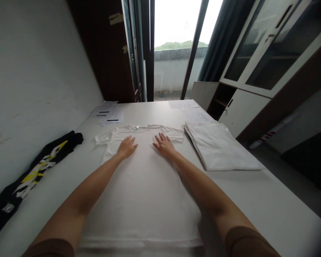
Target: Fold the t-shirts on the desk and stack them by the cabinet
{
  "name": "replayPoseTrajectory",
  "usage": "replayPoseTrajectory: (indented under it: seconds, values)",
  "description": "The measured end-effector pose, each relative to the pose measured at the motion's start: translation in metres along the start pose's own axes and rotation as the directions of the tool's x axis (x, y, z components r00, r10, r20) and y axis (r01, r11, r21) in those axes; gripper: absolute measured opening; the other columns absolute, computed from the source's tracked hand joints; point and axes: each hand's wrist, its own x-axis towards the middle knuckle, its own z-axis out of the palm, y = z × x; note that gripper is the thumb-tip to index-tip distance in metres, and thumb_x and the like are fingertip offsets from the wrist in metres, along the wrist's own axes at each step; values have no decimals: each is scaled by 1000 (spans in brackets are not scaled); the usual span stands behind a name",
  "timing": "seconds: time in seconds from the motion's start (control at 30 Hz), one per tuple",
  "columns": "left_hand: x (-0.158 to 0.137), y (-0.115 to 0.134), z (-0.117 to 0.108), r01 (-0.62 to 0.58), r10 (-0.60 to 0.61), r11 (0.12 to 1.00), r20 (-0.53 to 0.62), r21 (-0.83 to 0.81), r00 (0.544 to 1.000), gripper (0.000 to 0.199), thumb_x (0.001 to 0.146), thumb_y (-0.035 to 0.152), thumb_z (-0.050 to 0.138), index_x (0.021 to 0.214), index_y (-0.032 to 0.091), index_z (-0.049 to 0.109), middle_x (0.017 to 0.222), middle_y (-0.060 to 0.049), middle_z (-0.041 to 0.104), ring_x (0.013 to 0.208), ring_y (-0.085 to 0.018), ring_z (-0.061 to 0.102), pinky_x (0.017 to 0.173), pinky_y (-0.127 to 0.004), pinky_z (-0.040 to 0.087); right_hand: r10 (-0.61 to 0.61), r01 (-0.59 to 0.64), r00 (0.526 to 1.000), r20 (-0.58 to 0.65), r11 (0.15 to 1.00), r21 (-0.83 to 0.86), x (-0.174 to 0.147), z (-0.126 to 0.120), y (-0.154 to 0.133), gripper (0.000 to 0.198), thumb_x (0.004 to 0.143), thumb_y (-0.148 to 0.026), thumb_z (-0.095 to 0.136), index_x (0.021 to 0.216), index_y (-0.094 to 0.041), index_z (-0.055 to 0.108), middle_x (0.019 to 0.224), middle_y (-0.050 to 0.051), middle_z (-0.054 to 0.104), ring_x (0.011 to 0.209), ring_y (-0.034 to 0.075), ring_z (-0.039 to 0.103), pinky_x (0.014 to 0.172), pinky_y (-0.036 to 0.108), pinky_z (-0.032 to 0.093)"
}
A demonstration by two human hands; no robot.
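A white T-shirt [144, 185] lies spread flat on the white table, its collar at the far side and its hem close to me. My left hand [127, 146] rests flat on the upper left of the shirt, fingers stretched out. On the upper right of the chest, my right hand [163, 144] lies palm down with its fingers spread. Neither hand grips the cloth. Both short sleeves point outward, and the left one looks wrinkled.
Folded white cloth [222, 146] lies right of the shirt. A black garment with yellow and white print [40, 167] lies along the left wall. Paper sheets [109, 114] are at the far left, more papers [187, 107] at the far right. White cabinets [246, 107] stand beyond the table's right edge.
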Motion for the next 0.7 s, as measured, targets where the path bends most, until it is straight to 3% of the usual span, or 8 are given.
replayPoseTrajectory:
  seconds: [0.1, 0.2, 0.3, 0.4, 0.57, 0.63, 0.7]
  values:
    - [-26, 23, 6, -50, 50, 998, 14, -24, 999, 63, 103, 58, 33, 158, 27, 37, 167, -8, 30, 154, -28, 24, 123, -47, 22, -95, 90, 990, 109, 995, 48, -5, 7, -18, 77, 102, -69, 21, 163, -23, 27, 170, 11, 13, 157, 28, 9, 125, 47, 11]
    - [-49, 15, 5, -55, 56, 998, 39, -38, 998, 64, 104, 59, 30, 160, 29, 33, 168, -7, 25, 155, -28, 20, 124, -49, 19, -61, 57, 989, 135, 998, 30, -7, 5, -11, 77, 102, -68, 23, 162, -21, 27, 169, 13, 14, 157, 30, 9, 124, 49, 10]
    - [-66, -9, -1, 64, -65, 998, 74, 19, 995, 65, 103, 59, 30, 161, 29, 30, 169, -7, 22, 156, -29, 19, 123, -51, 19, 27, -27, 993, 117, 1000, 1, -7, -1, 1, 77, 102, -67, 24, 162, -19, 28, 169, 15, 14, 157, 31, 8, 124, 51, 8]
    - [-80, -17, -8, 181, -186, 981, 83, 64, 979, 70, 102, 62, 28, 161, 25, 29, 169, -11, 21, 155, -32, 19, 122, -55, 20, -7, 5, 995, 100, 1000, 23, -8, -1, -7, 78, 101, -68, 25, 162, -19, 28, 170, 13, 12, 157, 30, 6, 125, 50, 6]
    - [-100, 12, -9, -2, 1, 1000, 74, 11, 997, 72, 101, 66, 29, 162, 28, 26, 170, -7, 18, 157, -28, 12, 125, -49, 15, -250, 242, 962, 108, 967, 83, -15, 8, -41, 79, 100, -70, 27, 163, -22, 27, 170, 11, 14, 157, 28, 8, 126, 47, 6]
    - [-106, 15, -10, -11, 11, 1000, 68, -1, 998, 72, 101, 66, 29, 162, 29, 27, 170, -7, 19, 157, -28, 13, 126, -49, 15, -230, 222, 965, 125, 972, 76, -16, 9, -39, 79, 100, -69, 27, 163, -21, 27, 169, 11, 15, 157, 28, 9, 126, 47, 7]
    - [-110, 9, -13, 38, -38, 999, 68, 9, 997, 71, 101, 65, 29, 162, 27, 28, 169, -8, 20, 157, -28, 16, 125, -49, 16, -129, 123, 984, 123, 991, 52, -15, 7, -26, 78, 101, -68, 27, 163, -20, 27, 169, 12, 15, 157, 29, 9, 125, 49, 8]
